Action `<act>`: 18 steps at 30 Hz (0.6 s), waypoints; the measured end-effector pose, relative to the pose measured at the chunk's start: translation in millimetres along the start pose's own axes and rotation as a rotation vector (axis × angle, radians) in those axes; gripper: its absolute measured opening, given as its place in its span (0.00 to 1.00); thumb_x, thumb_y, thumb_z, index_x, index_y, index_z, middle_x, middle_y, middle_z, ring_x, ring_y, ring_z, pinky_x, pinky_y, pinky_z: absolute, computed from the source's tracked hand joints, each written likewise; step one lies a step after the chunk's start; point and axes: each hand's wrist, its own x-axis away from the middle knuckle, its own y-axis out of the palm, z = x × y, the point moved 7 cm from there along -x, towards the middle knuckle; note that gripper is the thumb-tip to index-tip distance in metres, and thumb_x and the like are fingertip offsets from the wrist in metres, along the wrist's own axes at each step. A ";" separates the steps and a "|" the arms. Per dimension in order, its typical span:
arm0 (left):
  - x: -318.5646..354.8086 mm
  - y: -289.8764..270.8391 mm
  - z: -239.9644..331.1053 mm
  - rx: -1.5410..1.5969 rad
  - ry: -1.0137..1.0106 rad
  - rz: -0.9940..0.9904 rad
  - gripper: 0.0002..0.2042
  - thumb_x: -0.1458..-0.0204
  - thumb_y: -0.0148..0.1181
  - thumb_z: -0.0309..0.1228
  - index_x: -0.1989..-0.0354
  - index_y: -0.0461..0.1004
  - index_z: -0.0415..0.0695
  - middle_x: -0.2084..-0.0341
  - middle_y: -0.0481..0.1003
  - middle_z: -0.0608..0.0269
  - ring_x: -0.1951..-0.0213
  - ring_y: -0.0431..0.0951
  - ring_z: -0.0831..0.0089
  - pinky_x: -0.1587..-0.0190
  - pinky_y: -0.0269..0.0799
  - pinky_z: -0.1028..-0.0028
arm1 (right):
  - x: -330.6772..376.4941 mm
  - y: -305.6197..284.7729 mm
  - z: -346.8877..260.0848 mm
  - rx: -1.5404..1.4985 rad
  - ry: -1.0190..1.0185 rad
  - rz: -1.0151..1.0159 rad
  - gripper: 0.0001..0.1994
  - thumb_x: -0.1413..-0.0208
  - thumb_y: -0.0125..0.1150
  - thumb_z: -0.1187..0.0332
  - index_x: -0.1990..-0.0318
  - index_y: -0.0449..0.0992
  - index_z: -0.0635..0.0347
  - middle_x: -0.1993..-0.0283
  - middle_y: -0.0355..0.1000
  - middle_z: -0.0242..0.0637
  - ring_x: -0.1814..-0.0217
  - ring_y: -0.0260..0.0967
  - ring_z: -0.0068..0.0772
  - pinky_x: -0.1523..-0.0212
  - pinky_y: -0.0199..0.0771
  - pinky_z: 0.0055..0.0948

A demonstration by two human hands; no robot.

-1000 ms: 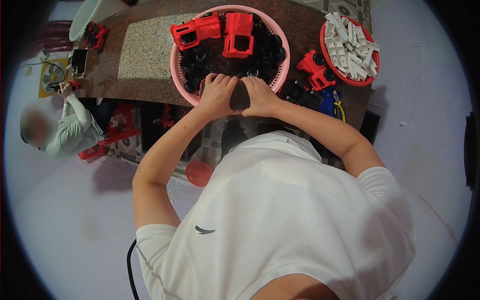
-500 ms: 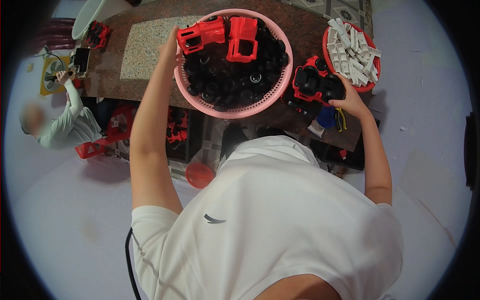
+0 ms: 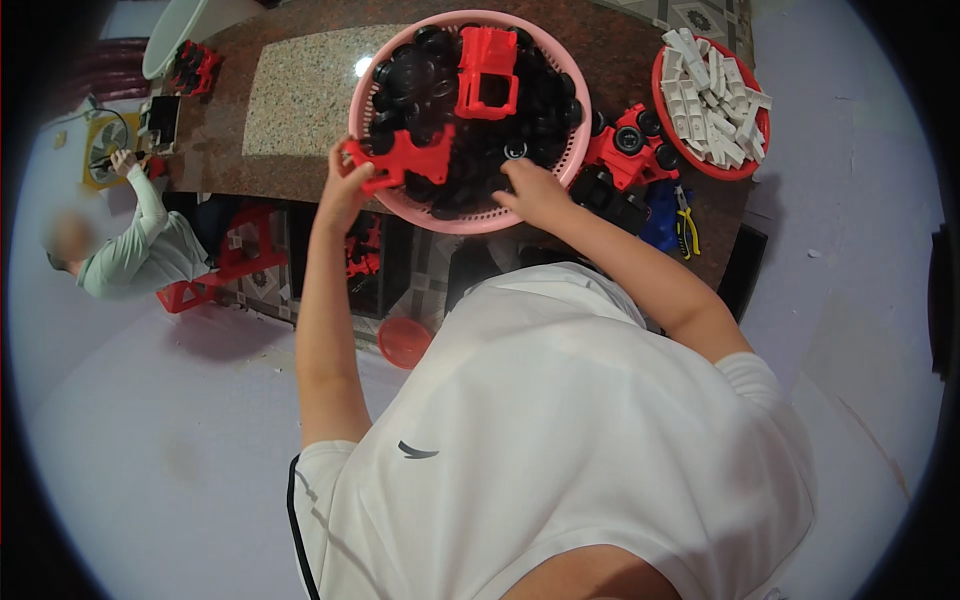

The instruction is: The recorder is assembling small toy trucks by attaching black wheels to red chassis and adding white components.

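Note:
My left hand (image 3: 345, 192) grips a red plastic toy car body (image 3: 408, 160), tilted over the near left rim of a pink basket (image 3: 473, 222). The basket holds many black toy wheels (image 3: 420, 85). A second red car body (image 3: 488, 62) lies on top of the wheels. My right hand (image 3: 540, 195) reaches over the basket's near right rim, thumb and forefinger apart beside the wheels; its other fingers are partly hidden. Just right of the basket sits a red toy car with black wheels (image 3: 632, 148), touched by neither hand.
At right stands a red basket (image 3: 765, 140) of white plastic pieces (image 3: 710, 100). Yellow-handled pliers (image 3: 687, 225) lie beside a blue item (image 3: 660, 218). Black toy parts (image 3: 610, 203) rest near the table edge. A co-worker (image 3: 145, 235) sits at far left.
My right hand has let go of the wheeled red toy car at right and moved left to the pink basket. My left hand has brought its car body nearer and turned it.

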 end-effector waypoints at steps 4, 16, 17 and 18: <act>14.0 -8.3 -28.9 -0.119 0.056 0.209 0.27 0.50 0.65 0.32 0.45 0.57 0.46 0.59 0.65 0.63 0.58 0.69 0.75 0.55 0.69 0.74 | -31.5 51.3 6.0 0.126 0.031 -0.152 0.16 0.56 0.64 0.63 0.64 0.71 0.67 0.58 0.70 0.58 0.57 0.71 0.57 0.56 0.73 0.47; 57.2 65.0 11.7 -0.347 0.134 -0.047 0.43 0.66 0.68 0.21 0.36 0.54 0.40 0.48 0.66 0.57 0.47 0.69 0.70 0.44 0.65 0.71 | -79.7 -54.4 -48.7 -0.227 -0.182 0.109 0.07 0.50 0.56 0.70 0.67 0.77 0.64 0.69 0.76 0.45 0.65 0.75 0.46 0.61 0.73 0.39; 54.7 65.3 8.6 -0.363 0.101 -0.050 0.42 0.66 0.68 0.21 0.37 0.54 0.40 0.49 0.66 0.57 0.47 0.69 0.69 0.43 0.65 0.71 | -82.5 -49.4 -47.0 -0.128 -0.205 0.089 0.07 0.50 0.56 0.70 0.67 0.77 0.64 0.69 0.76 0.45 0.65 0.75 0.47 0.61 0.73 0.39; 52.6 57.3 2.3 -0.359 0.102 -0.047 0.42 0.66 0.68 0.21 0.37 0.54 0.40 0.49 0.66 0.57 0.47 0.69 0.69 0.43 0.65 0.71 | -84.8 -45.6 -41.1 -0.087 -0.198 0.078 0.07 0.50 0.57 0.70 0.67 0.77 0.64 0.68 0.76 0.46 0.63 0.74 0.48 0.59 0.73 0.41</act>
